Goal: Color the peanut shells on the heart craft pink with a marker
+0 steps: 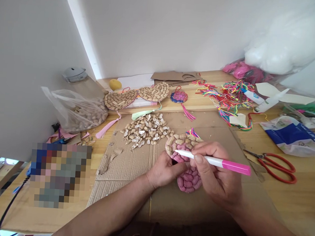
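Note:
My left hand [165,170] is closed on the edge of a peanut-shell ornament [189,180], steadying it above the cardboard. The ornament's lower shells are pink, while those along its upper edge keep their natural tan. Between the thumb and fingers of my right hand [218,175] is a white and pink marker [234,167], its tip at the shells on the upper left. Part of the ornament is hidden behind my hands. Just beyond it lies a pile of split peanut shells [146,129].
Shell-covered ornaments [153,91] with tassels lie at the back. Red-handled scissors [279,168] rest on the right, near a blue and white packet [295,135]. Colourful cords [236,94] are heaped behind. A plastic bag of peanuts [88,113] stands at left. Cardboard [122,165] covers the middle.

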A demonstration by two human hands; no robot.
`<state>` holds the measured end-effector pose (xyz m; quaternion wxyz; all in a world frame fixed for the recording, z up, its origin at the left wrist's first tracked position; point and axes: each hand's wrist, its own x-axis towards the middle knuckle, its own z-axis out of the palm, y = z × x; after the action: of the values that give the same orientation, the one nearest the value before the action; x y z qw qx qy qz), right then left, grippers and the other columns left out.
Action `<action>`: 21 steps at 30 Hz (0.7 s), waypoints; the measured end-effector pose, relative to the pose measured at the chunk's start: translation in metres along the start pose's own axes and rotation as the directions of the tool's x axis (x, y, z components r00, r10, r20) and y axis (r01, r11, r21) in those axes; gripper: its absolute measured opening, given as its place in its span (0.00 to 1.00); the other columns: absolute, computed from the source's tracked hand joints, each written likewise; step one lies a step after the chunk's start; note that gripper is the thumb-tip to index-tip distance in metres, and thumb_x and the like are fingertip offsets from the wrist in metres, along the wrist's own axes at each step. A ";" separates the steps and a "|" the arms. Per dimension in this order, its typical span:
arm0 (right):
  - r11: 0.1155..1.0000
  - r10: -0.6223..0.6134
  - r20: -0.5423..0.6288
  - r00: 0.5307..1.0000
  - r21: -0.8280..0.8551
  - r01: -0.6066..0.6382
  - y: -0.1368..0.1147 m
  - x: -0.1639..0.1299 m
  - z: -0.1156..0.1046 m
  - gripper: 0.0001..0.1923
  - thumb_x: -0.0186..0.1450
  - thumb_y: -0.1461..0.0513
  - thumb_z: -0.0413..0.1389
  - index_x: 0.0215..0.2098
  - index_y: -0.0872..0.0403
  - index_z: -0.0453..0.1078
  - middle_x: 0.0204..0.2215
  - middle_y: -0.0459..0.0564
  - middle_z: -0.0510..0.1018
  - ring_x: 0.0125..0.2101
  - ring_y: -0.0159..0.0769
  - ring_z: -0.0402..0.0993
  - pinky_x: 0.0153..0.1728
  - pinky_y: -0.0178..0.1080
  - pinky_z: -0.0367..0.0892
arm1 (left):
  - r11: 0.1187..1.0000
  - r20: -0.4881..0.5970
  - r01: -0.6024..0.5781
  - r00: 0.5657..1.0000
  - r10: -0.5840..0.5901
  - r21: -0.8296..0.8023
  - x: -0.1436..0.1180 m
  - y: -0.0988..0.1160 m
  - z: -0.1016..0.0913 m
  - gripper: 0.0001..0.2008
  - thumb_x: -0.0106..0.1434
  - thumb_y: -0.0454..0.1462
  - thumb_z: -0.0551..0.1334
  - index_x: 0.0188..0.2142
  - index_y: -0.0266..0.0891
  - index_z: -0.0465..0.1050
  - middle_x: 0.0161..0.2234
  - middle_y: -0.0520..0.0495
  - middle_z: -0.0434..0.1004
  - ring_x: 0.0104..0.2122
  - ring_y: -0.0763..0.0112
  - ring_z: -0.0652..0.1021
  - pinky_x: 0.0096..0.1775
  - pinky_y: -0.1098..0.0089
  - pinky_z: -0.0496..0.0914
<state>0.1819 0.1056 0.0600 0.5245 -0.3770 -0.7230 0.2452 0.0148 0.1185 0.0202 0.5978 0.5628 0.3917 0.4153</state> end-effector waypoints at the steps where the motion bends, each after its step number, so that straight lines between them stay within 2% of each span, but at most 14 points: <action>1: 1.000 0.003 -0.001 1.000 0.006 -0.003 -0.001 0.001 0.000 0.03 0.71 0.62 0.56 0.42 0.51 0.71 0.34 0.49 0.77 0.37 0.39 0.77 0.39 0.42 0.74 | 1.000 0.013 0.009 1.000 -0.009 -0.003 0.000 -0.001 -0.001 0.18 0.60 0.47 0.70 0.44 0.39 0.78 0.38 0.42 0.83 0.47 0.50 0.81 0.51 0.51 0.77; 5: 1.000 0.006 -0.006 1.000 0.016 -0.006 -0.002 0.003 0.002 0.03 0.72 0.62 0.55 0.41 0.51 0.71 0.33 0.48 0.79 0.34 0.38 0.79 0.37 0.41 0.73 | 0.999 0.013 0.026 1.000 -0.026 -0.029 0.000 -0.004 -0.003 0.17 0.62 0.48 0.69 0.44 0.39 0.77 0.35 0.43 0.82 0.45 0.51 0.81 0.51 0.51 0.76; 11: 0.999 -0.006 -0.004 1.000 -0.042 0.006 -0.001 0.005 0.002 0.04 0.72 0.61 0.55 0.41 0.49 0.72 0.32 0.47 0.79 0.34 0.39 0.78 0.40 0.44 0.72 | 0.999 -0.014 -0.029 0.999 0.029 -0.015 0.003 0.003 -0.002 0.20 0.61 0.51 0.69 0.43 0.39 0.77 0.37 0.43 0.81 0.47 0.51 0.80 0.52 0.52 0.75; 15: 1.000 0.000 0.003 1.000 -0.030 0.000 -0.001 0.005 0.005 0.04 0.72 0.62 0.55 0.42 0.50 0.72 0.34 0.47 0.79 0.36 0.38 0.78 0.41 0.42 0.71 | 0.996 -0.016 -0.078 0.997 0.078 -0.040 0.004 0.003 -0.002 0.20 0.60 0.51 0.70 0.43 0.39 0.76 0.40 0.43 0.80 0.44 0.55 0.80 0.49 0.55 0.76; 18: 1.000 -0.004 0.004 1.000 -0.021 0.004 -0.002 0.005 0.006 0.02 0.70 0.62 0.57 0.42 0.50 0.71 0.35 0.47 0.78 0.37 0.37 0.79 0.40 0.41 0.73 | 0.997 -0.031 -0.067 0.997 0.066 -0.027 0.004 -0.002 -0.002 0.18 0.62 0.51 0.69 0.41 0.39 0.76 0.38 0.44 0.80 0.40 0.59 0.79 0.48 0.57 0.76; 21: 0.999 -0.027 0.000 1.000 -0.038 0.027 -0.003 0.004 0.005 0.03 0.70 0.63 0.58 0.43 0.50 0.72 0.35 0.47 0.79 0.35 0.36 0.79 0.37 0.38 0.73 | 0.998 -0.045 -0.069 0.997 0.069 0.004 0.004 -0.003 -0.002 0.17 0.63 0.49 0.68 0.43 0.39 0.76 0.40 0.44 0.81 0.42 0.58 0.80 0.49 0.57 0.76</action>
<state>0.1753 0.1074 0.0628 0.5209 -0.3771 -0.7322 0.2244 0.0144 0.1228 0.0166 0.5734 0.5672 0.3859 0.4479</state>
